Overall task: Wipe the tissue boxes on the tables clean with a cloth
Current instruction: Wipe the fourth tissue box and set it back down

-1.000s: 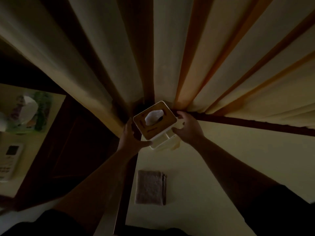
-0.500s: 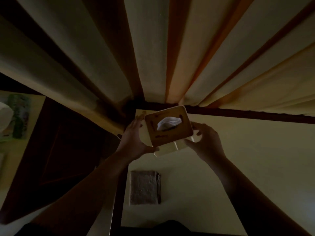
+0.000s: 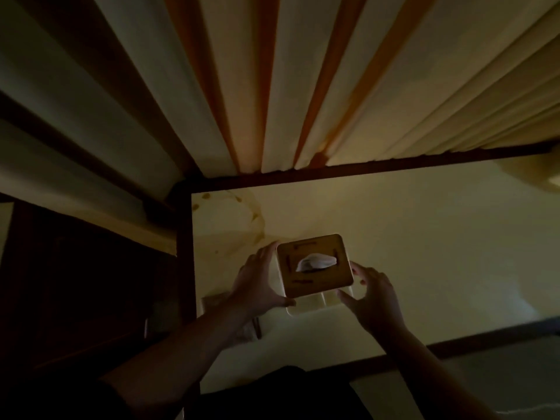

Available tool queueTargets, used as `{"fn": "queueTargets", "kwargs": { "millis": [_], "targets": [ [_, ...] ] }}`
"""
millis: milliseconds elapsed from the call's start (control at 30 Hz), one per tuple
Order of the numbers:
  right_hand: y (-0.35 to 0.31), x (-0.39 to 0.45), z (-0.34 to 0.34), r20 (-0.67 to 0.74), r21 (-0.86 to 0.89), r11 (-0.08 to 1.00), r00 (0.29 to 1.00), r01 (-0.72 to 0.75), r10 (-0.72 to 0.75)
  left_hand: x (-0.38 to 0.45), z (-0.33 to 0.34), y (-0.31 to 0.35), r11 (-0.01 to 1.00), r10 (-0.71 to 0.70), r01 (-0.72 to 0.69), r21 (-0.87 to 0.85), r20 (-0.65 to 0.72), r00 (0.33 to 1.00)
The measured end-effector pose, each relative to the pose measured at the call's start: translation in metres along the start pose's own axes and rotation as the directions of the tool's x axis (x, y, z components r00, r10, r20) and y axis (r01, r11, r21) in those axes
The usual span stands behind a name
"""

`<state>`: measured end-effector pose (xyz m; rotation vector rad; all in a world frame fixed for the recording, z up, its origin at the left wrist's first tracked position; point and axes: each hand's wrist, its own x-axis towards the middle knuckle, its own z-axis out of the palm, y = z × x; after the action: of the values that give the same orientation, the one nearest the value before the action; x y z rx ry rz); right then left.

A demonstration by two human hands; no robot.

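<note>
A square tissue box (image 3: 315, 266) with a brown wooden lid and a white base sits low over the cream table (image 3: 430, 253), a white tissue poking from its slot. My left hand (image 3: 257, 283) grips its left side, thumb at the near edge. My right hand (image 3: 374, 295) curls at its right side, index fingertip at the lid's edge and thumb at the white base. The folded cloth (image 3: 212, 301) lies on the table near its left edge, mostly hidden under my left forearm. In the dim light I cannot tell whether the box touches the table.
Brown stain rings (image 3: 242, 213) mark the table's far left corner. Striped cream and orange curtains (image 3: 272, 86) hang behind the table's dark wooden back edge (image 3: 363, 169). Dark furniture (image 3: 91, 283) stands to the left.
Both hands have brought the tissue box from the far left corner by the curtains toward me, to above the cloth. My left forearm now covers most of the cloth.
</note>
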<state>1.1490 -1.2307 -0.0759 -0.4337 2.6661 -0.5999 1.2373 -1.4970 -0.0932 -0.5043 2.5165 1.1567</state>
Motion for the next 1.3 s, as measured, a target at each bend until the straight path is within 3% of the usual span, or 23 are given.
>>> {"fn": "queueTargets", "kwargs": {
  "millis": [167,333,400,533,700,1000,1167,1300],
  "targets": [
    [-0.016,-0.011,-0.003,-0.122,0.061,0.996,0.990,0.071,-0.064,-0.013,-0.006,-0.005,0.998,0.008,-0.007,0.063,-0.019,1.000],
    [-0.060,-0.029,0.007,-0.228,0.057,0.939,0.920,0.338,-0.317,-0.047,-0.017,-0.055,0.996,-0.084,0.083,-0.013,-0.081,0.993],
    [-0.080,-0.039,0.022,-0.157,0.098,0.914,0.913,0.394,-0.377,-0.063,-0.019,-0.080,0.986,-0.156,0.148,-0.082,-0.105,0.982],
    [-0.117,-0.057,0.071,0.139,0.076,0.860,0.849,0.505,-0.510,-0.087,-0.021,-0.111,0.945,-0.322,0.326,-0.001,-0.159,0.933],
    [-0.136,-0.057,0.121,0.502,-0.107,0.885,0.793,0.453,-0.345,-0.093,-0.005,-0.120,0.877,-0.474,0.481,0.005,-0.155,0.867],
    [-0.126,-0.060,0.128,0.502,-0.100,0.924,0.821,0.368,-0.273,-0.086,0.005,-0.106,0.764,-0.621,0.488,-0.422,-0.278,0.733],
    [-0.126,-0.068,0.118,0.393,-0.067,0.915,0.853,0.398,-0.343,-0.101,0.005,-0.109,0.863,-0.478,0.410,-0.294,-0.216,0.851],
    [-0.128,-0.071,0.111,0.263,0.046,0.896,0.860,0.443,-0.438,-0.125,-0.012,-0.087,0.984,-0.124,0.092,-0.150,-0.218,0.968]
  ]
}}
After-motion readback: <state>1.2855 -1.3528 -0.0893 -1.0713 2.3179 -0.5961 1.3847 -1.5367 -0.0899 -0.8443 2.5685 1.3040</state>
